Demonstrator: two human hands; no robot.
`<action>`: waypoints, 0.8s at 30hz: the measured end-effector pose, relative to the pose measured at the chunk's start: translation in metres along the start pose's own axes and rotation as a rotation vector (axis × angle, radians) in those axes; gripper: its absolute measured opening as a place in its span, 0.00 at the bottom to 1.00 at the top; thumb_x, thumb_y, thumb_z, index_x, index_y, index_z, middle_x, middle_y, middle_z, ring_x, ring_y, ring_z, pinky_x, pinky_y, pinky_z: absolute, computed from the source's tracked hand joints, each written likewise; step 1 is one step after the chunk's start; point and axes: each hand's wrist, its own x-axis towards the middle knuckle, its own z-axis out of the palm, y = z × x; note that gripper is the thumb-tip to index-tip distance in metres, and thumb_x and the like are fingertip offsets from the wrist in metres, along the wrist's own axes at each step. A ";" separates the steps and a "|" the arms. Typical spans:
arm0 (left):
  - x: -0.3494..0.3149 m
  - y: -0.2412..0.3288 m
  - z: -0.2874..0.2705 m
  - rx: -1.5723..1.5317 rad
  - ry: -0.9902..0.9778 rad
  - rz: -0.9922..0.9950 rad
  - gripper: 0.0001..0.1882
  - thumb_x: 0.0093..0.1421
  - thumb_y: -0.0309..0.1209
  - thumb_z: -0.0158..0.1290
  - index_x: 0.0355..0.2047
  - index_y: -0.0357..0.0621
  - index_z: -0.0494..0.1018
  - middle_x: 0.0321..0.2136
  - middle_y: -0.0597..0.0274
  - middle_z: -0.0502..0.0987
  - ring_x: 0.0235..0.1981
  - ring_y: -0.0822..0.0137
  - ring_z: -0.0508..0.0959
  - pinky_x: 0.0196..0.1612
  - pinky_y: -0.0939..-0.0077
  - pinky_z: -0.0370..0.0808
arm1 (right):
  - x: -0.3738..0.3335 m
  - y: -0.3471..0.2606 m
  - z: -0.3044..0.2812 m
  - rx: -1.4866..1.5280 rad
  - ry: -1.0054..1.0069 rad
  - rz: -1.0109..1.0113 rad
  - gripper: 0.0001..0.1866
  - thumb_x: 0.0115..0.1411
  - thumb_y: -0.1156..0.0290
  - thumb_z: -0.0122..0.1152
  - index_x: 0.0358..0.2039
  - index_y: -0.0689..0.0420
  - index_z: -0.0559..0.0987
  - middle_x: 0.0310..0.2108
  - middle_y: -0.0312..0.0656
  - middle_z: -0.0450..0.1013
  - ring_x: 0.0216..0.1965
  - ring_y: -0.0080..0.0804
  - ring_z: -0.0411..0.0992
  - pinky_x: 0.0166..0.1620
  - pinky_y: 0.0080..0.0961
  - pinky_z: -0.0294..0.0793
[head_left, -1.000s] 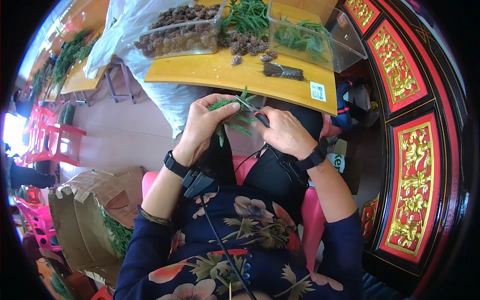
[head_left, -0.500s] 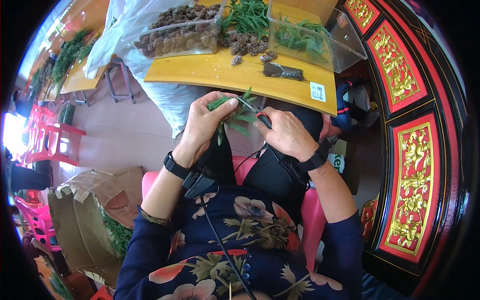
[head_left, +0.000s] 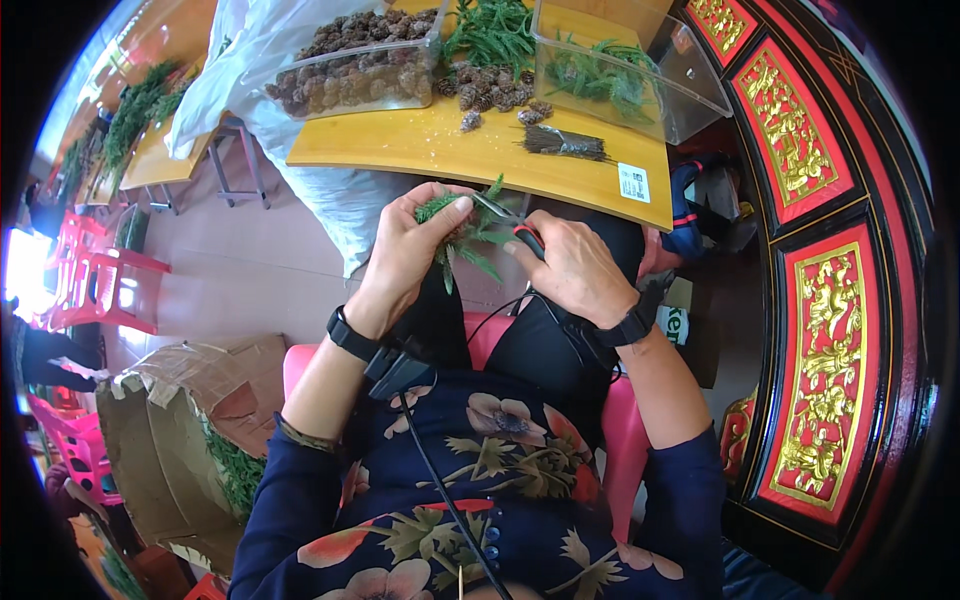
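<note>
Above my lap, my left hand (head_left: 408,238) pinches a green artificial pine sprig (head_left: 468,252) between thumb and fingers, its needles hanging below the hand. My right hand (head_left: 582,265) is wrapped round pliers (head_left: 528,236) with red and black handles. Their metal jaws reach left to the sprig beside my left thumb and look parted. Whether the jaws touch a stem or wire there is too small to tell. Just beyond my hands, on the yellow table (head_left: 420,150), lie a bundle of thin dark wires (head_left: 565,143) and a pile of pine cones (head_left: 490,88).
A clear bin of pine cones (head_left: 355,75) stands at the table's far left, a clear bin with greenery (head_left: 605,80) at the right. Loose green sprigs (head_left: 490,35) lie between them. A cardboard box (head_left: 160,450) is at my left, a carved red-gold panel (head_left: 825,370) at my right.
The plier jaws have parted slightly at the sprig, and the sprig's lower tips have shifted a little. Both hands stay in almost the same place.
</note>
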 end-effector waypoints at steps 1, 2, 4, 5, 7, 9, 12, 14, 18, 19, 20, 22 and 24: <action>0.001 0.000 -0.003 -0.080 -0.006 -0.061 0.12 0.58 0.28 0.58 0.41 0.36 0.75 0.32 0.65 0.78 0.32 0.79 0.75 0.39 0.85 0.72 | 0.000 0.002 -0.001 0.002 0.030 -0.047 0.14 0.57 0.64 0.58 0.31 0.64 0.75 0.25 0.59 0.73 0.32 0.57 0.73 0.36 0.46 0.70; 0.001 0.001 -0.003 -0.079 -0.007 -0.060 0.12 0.58 0.28 0.58 0.41 0.36 0.75 0.32 0.65 0.78 0.32 0.79 0.75 0.39 0.85 0.72 | 0.000 0.004 -0.002 0.006 0.062 -0.092 0.14 0.56 0.64 0.58 0.31 0.64 0.76 0.25 0.59 0.73 0.31 0.57 0.73 0.36 0.46 0.70; 0.001 0.005 -0.002 -0.088 -0.027 -0.080 0.12 0.57 0.26 0.59 0.40 0.35 0.75 0.32 0.65 0.78 0.31 0.78 0.76 0.39 0.84 0.72 | 0.000 0.006 -0.003 0.004 0.067 -0.096 0.14 0.56 0.64 0.59 0.31 0.64 0.75 0.25 0.58 0.73 0.31 0.57 0.73 0.36 0.46 0.70; 0.000 0.006 -0.002 -0.092 -0.036 -0.090 0.12 0.56 0.26 0.59 0.40 0.35 0.75 0.32 0.65 0.78 0.31 0.78 0.76 0.39 0.84 0.73 | 0.000 0.007 -0.002 0.003 0.071 -0.101 0.14 0.56 0.64 0.59 0.30 0.64 0.75 0.25 0.58 0.73 0.31 0.57 0.73 0.36 0.46 0.70; -0.001 0.006 -0.001 -0.062 -0.041 -0.072 0.12 0.57 0.26 0.59 0.40 0.35 0.75 0.32 0.65 0.78 0.31 0.78 0.76 0.39 0.84 0.73 | 0.000 0.007 -0.001 0.001 0.075 -0.104 0.14 0.56 0.64 0.59 0.30 0.64 0.75 0.24 0.58 0.73 0.31 0.57 0.73 0.36 0.46 0.70; -0.003 0.005 -0.001 -0.004 -0.053 -0.037 0.11 0.57 0.26 0.59 0.40 0.35 0.75 0.32 0.64 0.78 0.31 0.78 0.76 0.38 0.84 0.72 | -0.001 0.004 0.001 0.002 0.040 -0.068 0.14 0.56 0.64 0.59 0.31 0.64 0.74 0.23 0.57 0.72 0.30 0.57 0.72 0.35 0.46 0.70; -0.004 0.000 -0.002 0.229 -0.013 0.069 0.11 0.57 0.26 0.59 0.39 0.35 0.75 0.32 0.65 0.78 0.31 0.78 0.75 0.39 0.84 0.72 | -0.002 0.002 0.008 0.008 0.031 -0.050 0.14 0.57 0.64 0.58 0.31 0.64 0.74 0.22 0.57 0.72 0.30 0.58 0.72 0.35 0.45 0.70; -0.004 -0.002 -0.002 0.347 0.009 0.122 0.10 0.57 0.26 0.59 0.39 0.35 0.75 0.32 0.65 0.78 0.31 0.79 0.75 0.39 0.84 0.72 | -0.002 0.001 0.013 0.017 0.048 -0.052 0.14 0.57 0.63 0.58 0.32 0.64 0.73 0.22 0.57 0.72 0.30 0.59 0.72 0.35 0.45 0.70; -0.002 -0.001 0.001 0.180 0.006 0.075 0.10 0.57 0.25 0.59 0.38 0.34 0.75 0.31 0.67 0.78 0.31 0.80 0.75 0.38 0.85 0.72 | -0.004 0.005 0.006 0.144 0.019 -0.051 0.15 0.58 0.62 0.57 0.33 0.64 0.74 0.23 0.58 0.71 0.30 0.59 0.71 0.34 0.45 0.69; -0.002 0.000 0.002 0.128 -0.001 0.044 0.09 0.57 0.25 0.59 0.37 0.35 0.75 0.30 0.67 0.78 0.31 0.80 0.75 0.38 0.85 0.72 | -0.004 0.007 0.007 0.145 0.019 -0.050 0.15 0.58 0.62 0.57 0.33 0.64 0.74 0.23 0.58 0.71 0.30 0.59 0.71 0.34 0.45 0.69; -0.003 0.003 0.004 0.075 -0.008 0.012 0.09 0.57 0.24 0.59 0.37 0.35 0.75 0.30 0.67 0.78 0.31 0.80 0.74 0.37 0.85 0.72 | -0.005 0.009 0.009 0.128 0.040 -0.061 0.15 0.58 0.62 0.57 0.33 0.63 0.75 0.23 0.58 0.71 0.30 0.59 0.71 0.34 0.45 0.69; -0.003 0.003 0.005 0.023 -0.015 -0.019 0.08 0.57 0.24 0.59 0.36 0.35 0.75 0.29 0.67 0.78 0.31 0.81 0.74 0.37 0.85 0.71 | -0.007 0.012 0.012 0.093 0.084 -0.084 0.15 0.59 0.62 0.56 0.34 0.63 0.75 0.22 0.58 0.71 0.29 0.59 0.71 0.33 0.45 0.69; -0.004 0.002 0.006 0.128 -0.023 0.037 0.08 0.56 0.24 0.59 0.36 0.35 0.75 0.29 0.68 0.78 0.30 0.81 0.74 0.36 0.86 0.71 | -0.008 0.010 0.011 0.109 0.067 -0.058 0.15 0.59 0.62 0.56 0.34 0.63 0.75 0.22 0.58 0.71 0.29 0.59 0.71 0.33 0.45 0.69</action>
